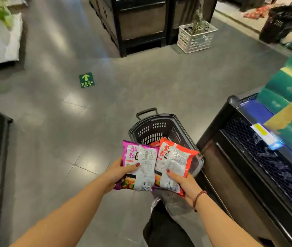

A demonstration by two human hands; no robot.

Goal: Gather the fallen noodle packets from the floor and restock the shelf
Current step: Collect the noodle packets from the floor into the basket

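Observation:
My left hand [119,171] grips a purple noodle packet [141,164] by its lower left side. Beside it, my right hand [183,181] holds a red noodle packet [174,160] from below. Both packets hang side by side, touching, just above a black plastic shopping basket [152,130] that stands on the floor. Another red packet [154,143] peeks out inside the basket behind them. More red packets [255,13] lie blurred on the floor at the far top right. The black shelf [259,157] runs along the right.
A white crate [196,37] stands by black display units [141,24] at the back. A black basket [282,24] sits top right. Green and yellow boxes [291,97] fill the right shelf. A green exit sticker [86,80] marks the grey floor. My leg [161,227] is below.

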